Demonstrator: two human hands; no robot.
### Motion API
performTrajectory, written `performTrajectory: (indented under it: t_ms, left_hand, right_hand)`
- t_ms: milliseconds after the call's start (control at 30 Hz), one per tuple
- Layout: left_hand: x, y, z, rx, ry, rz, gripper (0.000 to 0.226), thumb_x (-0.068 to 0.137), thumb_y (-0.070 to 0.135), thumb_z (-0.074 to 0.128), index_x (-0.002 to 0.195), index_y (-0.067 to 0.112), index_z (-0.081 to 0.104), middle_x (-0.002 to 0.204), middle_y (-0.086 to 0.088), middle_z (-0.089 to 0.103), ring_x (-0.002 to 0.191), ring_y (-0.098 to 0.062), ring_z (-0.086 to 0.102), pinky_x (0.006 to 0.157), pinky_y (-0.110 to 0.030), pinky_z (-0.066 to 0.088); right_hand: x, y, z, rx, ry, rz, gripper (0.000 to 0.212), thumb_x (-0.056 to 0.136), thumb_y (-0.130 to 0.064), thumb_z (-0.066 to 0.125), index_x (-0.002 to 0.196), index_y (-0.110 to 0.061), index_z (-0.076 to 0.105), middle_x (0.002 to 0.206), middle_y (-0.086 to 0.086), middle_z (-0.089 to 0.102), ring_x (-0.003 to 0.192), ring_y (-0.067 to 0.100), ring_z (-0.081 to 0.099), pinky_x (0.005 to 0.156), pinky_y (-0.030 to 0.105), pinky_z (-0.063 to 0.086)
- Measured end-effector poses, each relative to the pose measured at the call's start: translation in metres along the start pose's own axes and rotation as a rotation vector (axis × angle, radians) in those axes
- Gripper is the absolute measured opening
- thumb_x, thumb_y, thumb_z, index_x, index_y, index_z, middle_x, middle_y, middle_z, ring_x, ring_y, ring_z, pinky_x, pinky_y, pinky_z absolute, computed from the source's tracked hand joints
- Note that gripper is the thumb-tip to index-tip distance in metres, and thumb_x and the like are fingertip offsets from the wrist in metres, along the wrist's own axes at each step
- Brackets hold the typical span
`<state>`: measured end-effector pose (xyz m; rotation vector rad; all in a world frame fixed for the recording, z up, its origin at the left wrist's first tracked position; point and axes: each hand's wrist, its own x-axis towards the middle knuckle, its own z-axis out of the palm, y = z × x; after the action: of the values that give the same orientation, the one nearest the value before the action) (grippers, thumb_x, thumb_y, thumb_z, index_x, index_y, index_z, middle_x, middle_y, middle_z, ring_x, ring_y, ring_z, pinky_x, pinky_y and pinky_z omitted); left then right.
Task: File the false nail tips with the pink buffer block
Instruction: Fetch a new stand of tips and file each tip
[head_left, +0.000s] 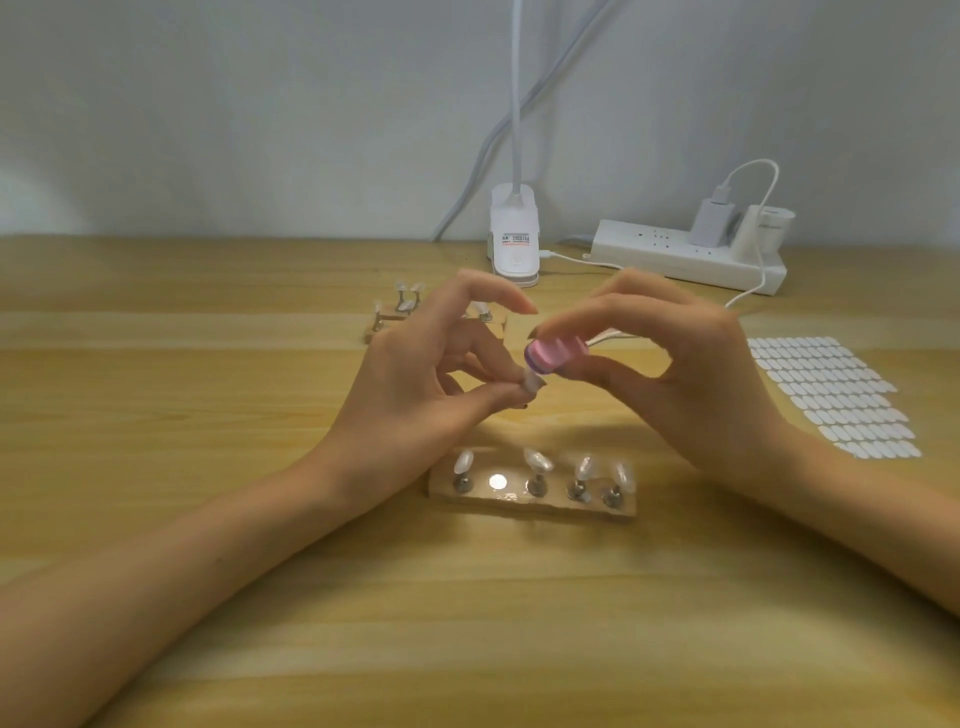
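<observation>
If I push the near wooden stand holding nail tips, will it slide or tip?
Probably slides: the wooden stand is low, long and lies flat on the table. The nail tips on thin pegs look light and may wobble or drop off.

Soft, even light falls from above, warm on the worktop (208, 597). A round white glare spot burns on the near wooden stand (566, 512). A faint shadow lies under the right hand (691, 374). The pink buffer block (556, 355) is smeared with blur. The plank lines curve toward the lower edge, and the whole frame is slightly soft.
</observation>
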<state>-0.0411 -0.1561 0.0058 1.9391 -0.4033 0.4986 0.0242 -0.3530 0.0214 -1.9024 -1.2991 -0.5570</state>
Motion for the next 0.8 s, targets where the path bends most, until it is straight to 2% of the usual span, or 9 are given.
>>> performTrajectory:
  t_ms: [133, 233, 300, 367, 467, 600, 667, 800]
  left_hand:
    - [-0.0004, 0.0008, 0.0003, -0.006, -0.013, 0.014, 0.043, 0.085, 0.019, 0.081, 0.120, 0.019, 0.056, 0.078, 0.000, 0.074, 0.075, -0.014, 0.074, 0.054, -0.020, 0.045]
    - [0.0003, 0.0003, -0.0005, 0.010, 0.000, -0.002, 0.045, 0.083, 0.010, 0.082, 0.118, 0.020, 0.057, 0.076, 0.005, 0.073, 0.077, -0.014, 0.074, 0.056, -0.020, 0.048]
    - [-0.0006, 0.0006, 0.0003, 0.012, -0.003, 0.009, 0.045, 0.083, 0.008, 0.082, 0.118, 0.020, 0.057, 0.076, 0.005, 0.073, 0.077, -0.013, 0.074, 0.055, -0.017, 0.046]
    - [-0.0009, 0.0007, 0.0010, 0.018, -0.015, 0.021, 0.042, 0.085, 0.012, 0.081, 0.118, 0.020, 0.056, 0.078, 0.001, 0.074, 0.075, -0.013, 0.073, 0.054, -0.016, 0.044]
    - [0.0000, 0.0003, -0.0003, 0.012, -0.006, 0.001, 0.044, 0.083, 0.010, 0.082, 0.119, 0.020, 0.057, 0.077, 0.004, 0.074, 0.078, -0.015, 0.075, 0.056, -0.026, 0.051]
    - [-0.0010, 0.0018, 0.0006, 0.012, -0.007, 0.010, 0.042, 0.085, 0.013, 0.081, 0.118, 0.019, 0.057, 0.078, 0.001, 0.074, 0.076, -0.016, 0.074, 0.054, -0.021, 0.047]
    - [-0.0007, 0.0012, 0.0010, 0.015, -0.009, 0.005, 0.043, 0.084, 0.011, 0.081, 0.118, 0.019, 0.057, 0.077, 0.002, 0.074, 0.078, -0.016, 0.075, 0.055, -0.024, 0.050]
    - [-0.0015, 0.0019, 0.0008, 0.014, 0.005, 0.004, 0.043, 0.084, 0.010, 0.081, 0.118, 0.020, 0.057, 0.076, 0.003, 0.073, 0.076, -0.014, 0.074, 0.056, -0.023, 0.050]
  right_hand:
    - [-0.0043, -0.0058, 0.0068, -0.043, -0.061, -0.104, 0.017, 0.087, -0.023, 0.073, 0.100, -0.013, 0.078, 0.089, 0.002, 0.067, 0.085, 0.014, 0.062, 0.074, 0.043, 0.050]
    - [0.0009, -0.0002, 0.0022, 0.014, -0.018, -0.012, 0.022, 0.086, -0.022, 0.071, 0.103, -0.009, 0.076, 0.091, 0.007, 0.067, 0.084, 0.014, 0.062, 0.076, 0.035, 0.052]
    - [-0.0003, -0.0015, 0.0020, 0.004, -0.018, -0.016, 0.022, 0.086, -0.022, 0.072, 0.103, -0.009, 0.076, 0.091, 0.007, 0.067, 0.084, 0.013, 0.062, 0.077, 0.032, 0.053]
    - [-0.0029, -0.0040, 0.0051, -0.032, -0.042, -0.068, 0.020, 0.087, -0.023, 0.072, 0.102, -0.012, 0.077, 0.089, 0.005, 0.066, 0.084, 0.012, 0.061, 0.076, 0.033, 0.051]
    - [-0.0004, -0.0012, 0.0028, -0.019, -0.027, -0.037, 0.021, 0.087, -0.022, 0.072, 0.103, -0.009, 0.076, 0.089, 0.008, 0.066, 0.083, 0.014, 0.061, 0.076, 0.033, 0.051]
    - [-0.0022, -0.0030, 0.0046, -0.067, -0.047, -0.095, 0.018, 0.088, -0.023, 0.072, 0.100, -0.011, 0.077, 0.089, 0.002, 0.066, 0.084, 0.012, 0.060, 0.078, 0.033, 0.049]
    - [-0.0017, -0.0011, 0.0039, -0.068, -0.028, -0.069, 0.019, 0.087, -0.023, 0.073, 0.102, -0.012, 0.077, 0.088, 0.004, 0.066, 0.084, 0.014, 0.061, 0.077, 0.037, 0.050]
    - [-0.0016, -0.0021, 0.0046, -0.059, -0.030, -0.071, 0.017, 0.087, -0.022, 0.073, 0.101, -0.012, 0.077, 0.088, 0.004, 0.066, 0.083, 0.012, 0.060, 0.076, 0.034, 0.049]
